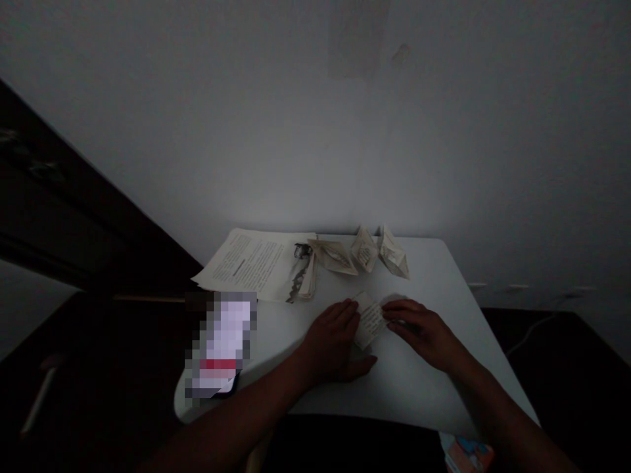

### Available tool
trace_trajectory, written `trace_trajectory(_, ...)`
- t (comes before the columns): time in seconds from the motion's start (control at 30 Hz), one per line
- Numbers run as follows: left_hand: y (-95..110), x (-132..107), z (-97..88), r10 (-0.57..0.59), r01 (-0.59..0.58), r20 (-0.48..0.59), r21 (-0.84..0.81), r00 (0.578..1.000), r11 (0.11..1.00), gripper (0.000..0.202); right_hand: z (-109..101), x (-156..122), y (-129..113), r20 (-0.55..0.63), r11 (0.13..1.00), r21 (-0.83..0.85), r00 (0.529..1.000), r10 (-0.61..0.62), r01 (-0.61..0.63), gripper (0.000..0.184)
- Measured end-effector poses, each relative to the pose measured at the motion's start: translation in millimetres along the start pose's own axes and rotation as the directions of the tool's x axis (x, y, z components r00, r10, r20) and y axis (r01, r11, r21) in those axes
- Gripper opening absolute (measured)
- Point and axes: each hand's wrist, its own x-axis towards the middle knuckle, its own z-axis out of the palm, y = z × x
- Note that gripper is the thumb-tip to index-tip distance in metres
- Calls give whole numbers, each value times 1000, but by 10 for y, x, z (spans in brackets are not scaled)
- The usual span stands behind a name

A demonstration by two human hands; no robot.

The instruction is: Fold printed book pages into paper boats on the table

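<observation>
A small folded piece of printed paper (pixel 369 320), roughly diamond-shaped, lies on the white table between my hands. My left hand (pixel 332 341) rests flat over its left side, fingers stretched out and thumb spread apart toward the right. At the paper's right corner, my right hand (pixel 424 332) has its thumb and fingertips closed together on the edge. Just behind stand three folded paper boats: a left one (pixel 335 256), a middle one (pixel 365 251) and a right one (pixel 393 253), all of printed paper.
A stack of printed pages (pixel 251 263) lies at the table's back left. In front of it is a phone (pixel 224 341) with a blurred screen. The white table (pixel 424 394) meets a grey wall (pixel 315 131). Below the front edge is a colourful packet (pixel 466 453).
</observation>
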Motion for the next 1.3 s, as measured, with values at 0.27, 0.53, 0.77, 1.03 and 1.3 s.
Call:
trace_trajectory(0.27, -153, 31, 66, -54, 42, -96, -124, 994, 991, 30, 7, 59, -148, -199, 986, 132, 972, 123, -97, 16)
trace_trajectory(0.53, -198, 103, -121, -298, 382, 240, -524, 924, 762, 38, 100, 175, -208, -108, 794, 500, 885, 453, -345, 22)
trace_trajectory(0.77, -138, 117, -116, -406, 498, 348, -788, 845, 361, 43, 256, 267, -265, 3, 633, 664, 848, 530, -398, 25)
trace_trajectory(1.03, -62, 110, -167, -409, 581, 440, -742, 799, 335, 45, 226, 326, -314, -76, 774, 495, 868, 491, -394, 31)
trace_trajectory(1.3, -124, 89, -141, -373, 572, 445, -727, 814, 380, 45, 243, 365, -355, -50, 823, 417, 894, 445, -387, 25)
